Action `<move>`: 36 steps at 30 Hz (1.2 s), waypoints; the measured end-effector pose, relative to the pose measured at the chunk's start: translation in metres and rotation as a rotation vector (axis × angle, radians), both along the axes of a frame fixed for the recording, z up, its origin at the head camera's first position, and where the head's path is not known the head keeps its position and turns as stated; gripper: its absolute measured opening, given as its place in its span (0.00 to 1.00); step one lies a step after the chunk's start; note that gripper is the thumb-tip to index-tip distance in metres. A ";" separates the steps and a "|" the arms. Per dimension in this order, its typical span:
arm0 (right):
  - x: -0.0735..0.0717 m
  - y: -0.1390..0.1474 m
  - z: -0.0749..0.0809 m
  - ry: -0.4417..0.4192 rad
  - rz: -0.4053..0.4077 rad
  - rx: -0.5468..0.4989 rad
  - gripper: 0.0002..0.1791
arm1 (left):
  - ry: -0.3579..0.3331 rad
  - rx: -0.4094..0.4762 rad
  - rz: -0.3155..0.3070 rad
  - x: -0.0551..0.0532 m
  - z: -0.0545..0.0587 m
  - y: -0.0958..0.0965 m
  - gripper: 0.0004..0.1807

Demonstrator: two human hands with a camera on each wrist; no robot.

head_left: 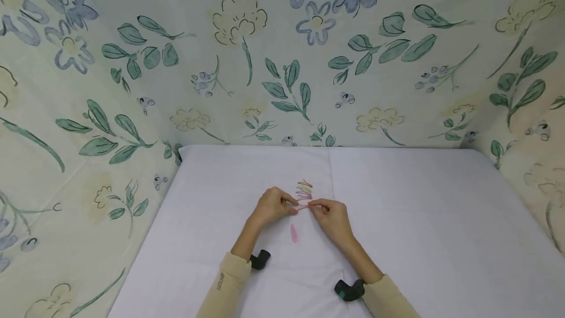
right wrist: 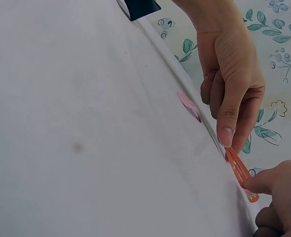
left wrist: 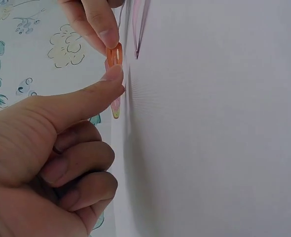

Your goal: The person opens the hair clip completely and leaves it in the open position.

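Note:
Between the two hands is an orange snap hair clip (head_left: 302, 207), a little above the white table. My left hand (head_left: 271, 206) pinches one end of it with thumb and finger; its other fingers curl into the palm in the left wrist view. The fingertips of my right hand (head_left: 334, 217) pinch the opposite end. In the right wrist view the orange clip (right wrist: 238, 168) runs slantwise from one hand to the other. A pink hair clip (head_left: 294, 233) lies on the cloth nearer me. Just beyond the hands, several coloured clips (head_left: 304, 189) lie in a column.
White cloth (head_left: 432, 220) covers the table, with a crease running away from me. Floral fabric (head_left: 282, 63) hangs behind and at both sides of it. Dark wrist devices (head_left: 260, 259) stick out by the beige sleeves (head_left: 226, 278).

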State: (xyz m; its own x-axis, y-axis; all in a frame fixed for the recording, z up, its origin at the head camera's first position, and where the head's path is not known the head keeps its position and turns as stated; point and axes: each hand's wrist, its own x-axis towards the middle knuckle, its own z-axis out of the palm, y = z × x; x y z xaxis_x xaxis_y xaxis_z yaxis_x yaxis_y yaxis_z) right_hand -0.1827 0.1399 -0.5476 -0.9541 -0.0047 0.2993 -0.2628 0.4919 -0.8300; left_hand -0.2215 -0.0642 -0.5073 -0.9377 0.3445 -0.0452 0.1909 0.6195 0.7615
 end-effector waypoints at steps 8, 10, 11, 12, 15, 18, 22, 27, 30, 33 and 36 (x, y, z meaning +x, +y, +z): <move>-0.003 0.001 0.000 0.023 -0.010 0.027 0.03 | 0.026 -0.006 -0.001 -0.001 0.000 0.001 0.09; -0.003 0.001 0.000 0.021 -0.011 0.028 0.03 | 0.034 -0.013 -0.001 -0.002 -0.001 0.001 0.09; -0.003 0.001 0.000 0.021 -0.011 0.029 0.03 | 0.030 -0.015 0.001 -0.002 -0.001 0.001 0.09; -0.004 0.002 -0.001 0.021 -0.012 0.027 0.03 | 0.028 -0.017 0.001 -0.003 -0.001 0.001 0.09; -0.004 0.002 -0.001 0.029 -0.013 0.025 0.02 | 0.023 -0.023 0.003 -0.003 -0.002 0.002 0.09; -0.006 0.001 -0.002 0.041 -0.010 0.021 0.02 | 0.026 -0.023 0.009 -0.004 -0.002 0.003 0.09; -0.009 -0.001 -0.002 0.063 -0.001 0.020 0.02 | 0.034 -0.030 0.012 -0.005 -0.001 0.002 0.09; -0.009 -0.001 -0.001 0.069 0.004 0.025 0.02 | 0.032 -0.023 0.016 -0.007 -0.001 0.001 0.10; -0.008 -0.002 0.000 0.049 0.002 0.028 0.02 | 0.022 -0.009 0.016 -0.007 -0.002 0.000 0.10; -0.007 -0.001 0.001 0.021 0.001 0.026 0.03 | 0.005 0.008 0.017 -0.008 -0.003 0.000 0.10; -0.006 -0.001 0.001 0.001 0.001 0.022 0.03 | -0.007 0.024 0.019 -0.008 -0.006 -0.001 0.10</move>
